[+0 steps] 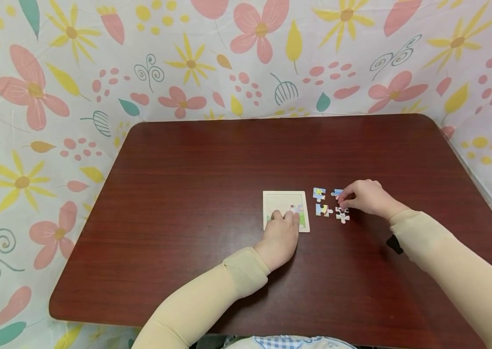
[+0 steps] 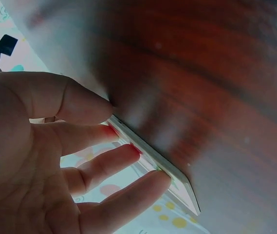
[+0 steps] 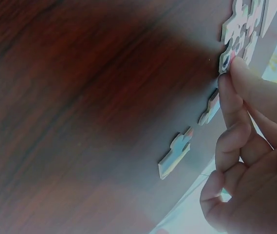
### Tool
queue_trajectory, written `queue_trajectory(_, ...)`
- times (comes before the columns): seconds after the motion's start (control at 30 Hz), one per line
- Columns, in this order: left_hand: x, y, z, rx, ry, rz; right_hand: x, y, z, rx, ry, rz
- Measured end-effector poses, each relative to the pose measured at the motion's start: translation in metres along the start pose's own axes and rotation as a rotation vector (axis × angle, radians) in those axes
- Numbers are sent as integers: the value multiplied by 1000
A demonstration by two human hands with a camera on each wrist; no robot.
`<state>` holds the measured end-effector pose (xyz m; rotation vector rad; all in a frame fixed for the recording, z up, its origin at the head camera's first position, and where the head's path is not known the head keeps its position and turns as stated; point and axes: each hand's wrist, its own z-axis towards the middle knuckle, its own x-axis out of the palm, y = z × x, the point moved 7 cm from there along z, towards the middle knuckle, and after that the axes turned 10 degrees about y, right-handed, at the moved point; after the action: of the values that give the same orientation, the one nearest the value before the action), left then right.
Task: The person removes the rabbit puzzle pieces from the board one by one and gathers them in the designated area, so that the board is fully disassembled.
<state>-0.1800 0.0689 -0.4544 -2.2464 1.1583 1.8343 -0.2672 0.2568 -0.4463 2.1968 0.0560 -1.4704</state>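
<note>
My left hand (image 1: 278,241) rests with its fingertips on a square, pale-rimmed puzzle tray (image 1: 284,192), covering part of its lower half. Some coloured picture (image 1: 302,213) shows beside those fingers. In the left wrist view, the thumb tip lies at the edge of the tray (image 2: 179,187) and the other fingers touch its face. To the right of the tray, my right hand (image 1: 370,198) pinches a jigsaw piece (image 3: 224,62) between thumb and index finger. Near it lie a blue piece with a yellow patch (image 1: 319,193), another piece (image 1: 322,210) and a mostly pale one (image 1: 342,215).
Under both arms is a dark red-brown wooden table (image 1: 193,194) with rounded corners. A flower-patterned cloth (image 1: 228,63) hangs behind it and at the sides. Something small and black (image 1: 395,244) shows beside the right sleeve.
</note>
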Motion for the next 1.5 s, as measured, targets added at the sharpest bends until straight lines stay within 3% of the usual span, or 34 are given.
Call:
queue_trajectory(0.43, -1, 2, -1, -10, 1, -6, -9, 10, 3, -29, -92, -19)
queue_trajectory(0.67, -2, 3, -2, -8, -31, -15, -11, 45, 15, -79, -131, -29)
queue_trajectory(0.93, -1, 2, -1, 5, -46, -9, 14, 91, 33, -188, -95, -35)
queue_trajectory(1.13, -2, 1, -5, 26, -56, -20, 22, 105, 33, -243, -98, -103)
queue_trajectory(1.5, -2, 1, -9, 37, -83, -16, 24, 114, 30, -254, -133, -253)
